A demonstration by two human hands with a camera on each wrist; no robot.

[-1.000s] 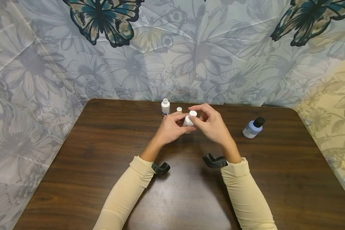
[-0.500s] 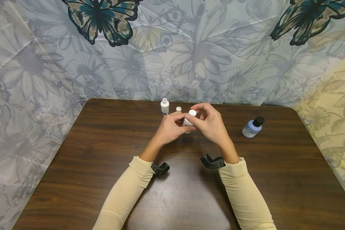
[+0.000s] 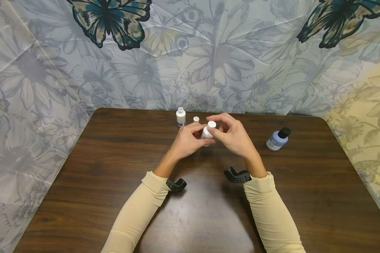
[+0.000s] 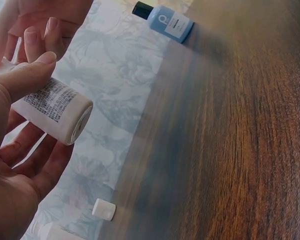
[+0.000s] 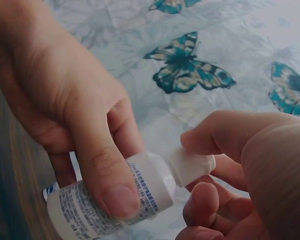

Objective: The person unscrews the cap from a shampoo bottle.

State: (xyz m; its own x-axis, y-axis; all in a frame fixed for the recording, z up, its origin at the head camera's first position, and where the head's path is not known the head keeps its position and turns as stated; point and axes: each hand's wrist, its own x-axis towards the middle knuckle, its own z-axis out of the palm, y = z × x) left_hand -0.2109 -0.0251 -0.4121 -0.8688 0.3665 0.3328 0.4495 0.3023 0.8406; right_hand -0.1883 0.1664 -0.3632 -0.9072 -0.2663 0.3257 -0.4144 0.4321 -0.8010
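1. At the centre of the head view: white bottle (image 3: 206, 133), slightly tilted, base exposed in the left wrist view, apparently raised off the table (image 3: 98, 158).
2. Left of that bottle: left hand (image 3: 189, 141), grasping the body, thumb on one side, fingers wrapped round the other.
3. Right of centre: right hand (image 3: 235, 138), thumb and fingertips pinching the white cap (image 3: 211, 124) at the neck.
4. Just changed: slight turn of the right hand about the cap, wrist a little farther toward the right of frame, thumb drawn back, more of the bottle's shoulder in sight.
5. Meaning, as a judgement: cap probably under rotation, left hand serving as steady counterhold; tightening or loosening, cannot tell; full seating on the neck, likewise.
6. Against the earlier frame: same left-hand grasp, same bottle position between the hands; whole scene shifted slightly up and left, presumably from head movement.
7. Unchanged on the table: uncapped bottle (image 3: 181, 118), upper centre, upright, neck bare; loose cap (image 3: 196, 119), just right of it, partly hidden behind the left hand; blue bottle (image 3: 275, 141) with black cap (image 3: 284, 132), right of frame, well apart from both hands.
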